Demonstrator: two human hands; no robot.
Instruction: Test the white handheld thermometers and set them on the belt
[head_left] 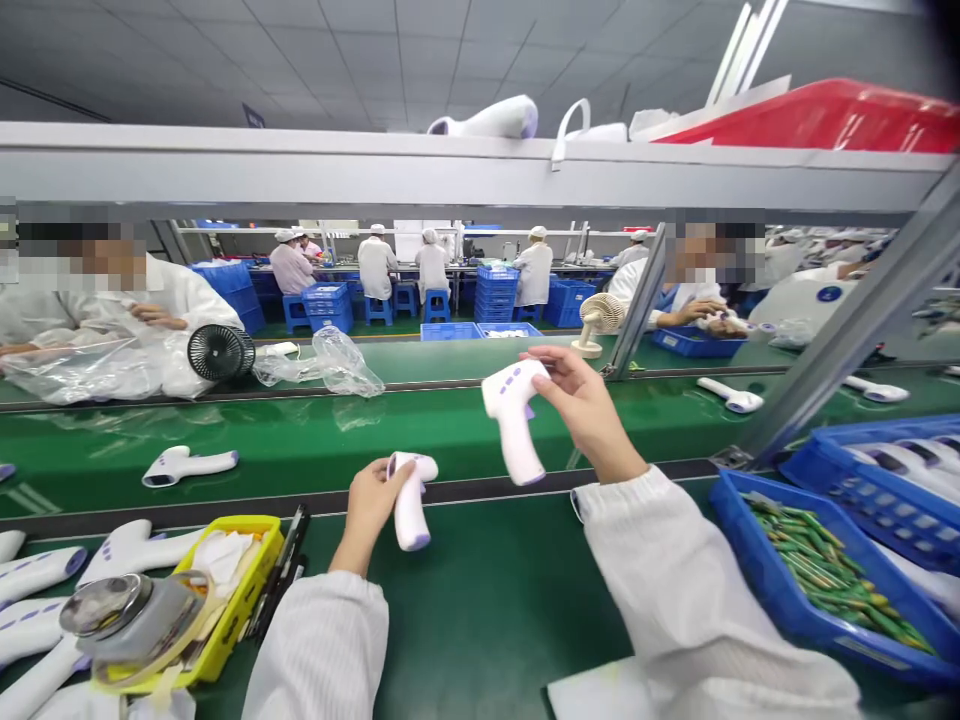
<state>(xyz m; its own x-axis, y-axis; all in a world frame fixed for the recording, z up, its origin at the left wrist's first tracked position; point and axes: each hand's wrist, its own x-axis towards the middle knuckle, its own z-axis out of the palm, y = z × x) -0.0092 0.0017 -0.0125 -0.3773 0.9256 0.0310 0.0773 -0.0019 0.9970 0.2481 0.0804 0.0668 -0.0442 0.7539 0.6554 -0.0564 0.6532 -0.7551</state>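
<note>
My left hand is closed round the upper part of a white infrared thermometer, its handle hanging down over the green bench. Higher and to the right, my right hand pinches a second white thermometer by its head. Purple buttons show on that one's upper side, and its handle points down. The two thermometers are apart, both held above the bench near the belt's edge. Another thermometer lies on the green belt to the left.
Left stands a yellow tray beside pens, a pump-top bottle and several thermometers. Right are a blue bin of green-and-gold pieces and a blue basket. A metal post and shelf frame the bench; co-workers sit opposite.
</note>
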